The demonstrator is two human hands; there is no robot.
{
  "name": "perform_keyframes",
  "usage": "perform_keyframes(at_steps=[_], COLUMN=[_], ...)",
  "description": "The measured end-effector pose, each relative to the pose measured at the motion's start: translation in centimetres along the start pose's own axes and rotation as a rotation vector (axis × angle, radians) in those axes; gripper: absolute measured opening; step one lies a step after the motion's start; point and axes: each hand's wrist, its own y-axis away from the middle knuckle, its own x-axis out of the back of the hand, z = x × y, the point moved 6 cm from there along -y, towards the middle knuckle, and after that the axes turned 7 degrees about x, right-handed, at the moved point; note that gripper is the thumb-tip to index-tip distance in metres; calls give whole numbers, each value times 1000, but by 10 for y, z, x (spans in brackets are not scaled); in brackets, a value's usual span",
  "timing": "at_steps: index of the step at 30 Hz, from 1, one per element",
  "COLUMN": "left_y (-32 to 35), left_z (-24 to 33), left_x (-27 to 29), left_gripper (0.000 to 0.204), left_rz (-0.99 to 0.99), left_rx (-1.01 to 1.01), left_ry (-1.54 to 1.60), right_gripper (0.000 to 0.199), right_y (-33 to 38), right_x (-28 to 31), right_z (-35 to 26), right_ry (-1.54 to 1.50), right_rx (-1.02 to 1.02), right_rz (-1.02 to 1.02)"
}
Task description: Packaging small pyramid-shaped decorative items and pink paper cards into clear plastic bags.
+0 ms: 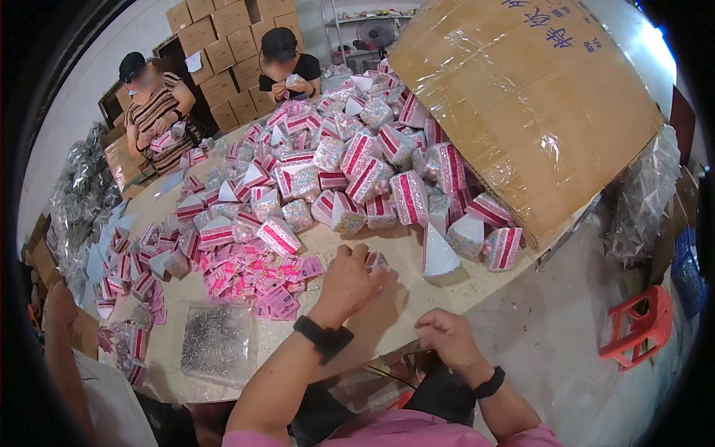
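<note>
Fingers first: the left hand (pixel 348 281) is curling its fingers down over a small wedge-shaped packet (pixel 377 260) of coloured beads, which is lying on the table (pixel 387 313) just past the knuckles. They're looking closed on it, though the fingertips are hidden behind the hand. The right hand (pixel 445 335) is sitting at the table's near edge, fingers loosely bent toward the palm; I can't tell if it's pinching anything.

My take on doing this bit well: I'd be gripping the packet by its flat sides rather than the pointed end, and lifting straight up so it isn't dragging on its neighbours.

Room-wise, it's pretty tight. The pile of pink cards (pixel 261 279) is lying just left of the hand, a white cone-ish packet (pixel 438 253) is standing just to the right, and the big heap of striped packets (pixel 350 164) is spilling out of the tipped cardboard box (pixel 529 104) right behind. The clear bag of small metal bits (pixel 216 341) is lying further left. The open patch is the bare strip toward the near edge, between the two hands.
</note>
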Motion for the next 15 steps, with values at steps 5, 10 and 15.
perform_keyframes(at_steps=[5, 10, 15], left_y=[3, 47, 102], left_z=[-43, -81, -47], left_x=[9, -5, -14], left_gripper=[52, 60, 62], left_rz=[-142, -280, -397], left_rx=[205, 453, 342], left_ry=[454, 1545, 1944], right_gripper=[8, 9, 13], right_y=[-16, -18, -10], right_x=[40, 23, -38], right_z=[-22, -25, -47], right_ry=[-52, -159, -251], right_rx=[-1, 2, -23], right_rz=[142, 26, -175])
